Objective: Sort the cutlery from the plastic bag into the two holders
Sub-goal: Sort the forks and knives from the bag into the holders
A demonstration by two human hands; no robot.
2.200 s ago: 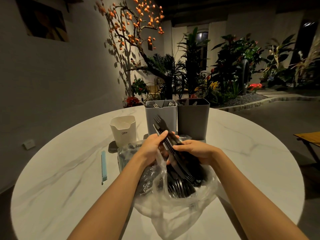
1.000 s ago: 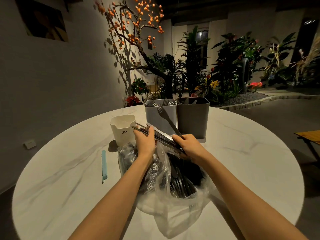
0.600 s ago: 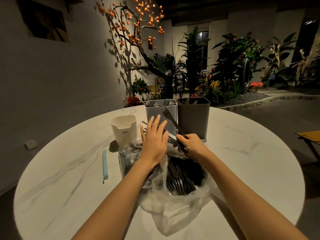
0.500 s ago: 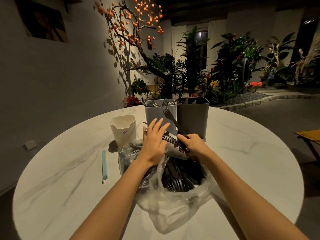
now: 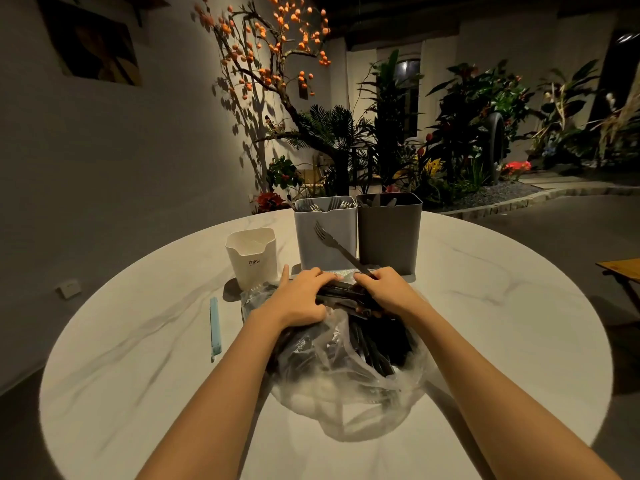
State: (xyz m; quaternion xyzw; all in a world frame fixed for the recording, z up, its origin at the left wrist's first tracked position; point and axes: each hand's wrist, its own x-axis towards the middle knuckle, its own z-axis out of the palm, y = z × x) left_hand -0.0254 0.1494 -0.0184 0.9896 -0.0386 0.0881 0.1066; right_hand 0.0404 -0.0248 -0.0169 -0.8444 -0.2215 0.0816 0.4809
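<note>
The round marble table (image 5: 485, 306) carried everything, and the grip sat near its middle. Just below and toward the person from the two hands lay the plastic bag (image 5: 349, 393), thin and crumpled, its mouth slumped open around a dark heap of cutlery (image 5: 374, 348). It looked too limp to lift by; the film would likely sag and slide, so the load inside needed taking directly.

Beyond the hands stood the two holders, touching side by side: the light grey holder (image 5: 325, 233) already showing fork tines at its rim, the dark grey holder (image 5: 388, 230) with what seemed knife ends. A white container (image 5: 251, 259) stood to the left of the grip, and a pale blue strip (image 5: 215, 327) lay further left on the table.

The left hand (image 5: 298, 299) was curled over a bundle of dark handles (image 5: 341, 295), its forefinger straighter than the rest. The right hand (image 5: 384, 292) was closed on the same bundle from the other side and also held a fork (image 5: 334, 245), whose tines rose up and away in front of the light grey holder.

The pieces appeared to be stiff, smooth metal, heavy as a bunch and apt to slip past one another. Taking them by the handles, a few at once and squared up, seemed the safest hold; tines and blades looked worth keeping clear of the fingers.
</note>
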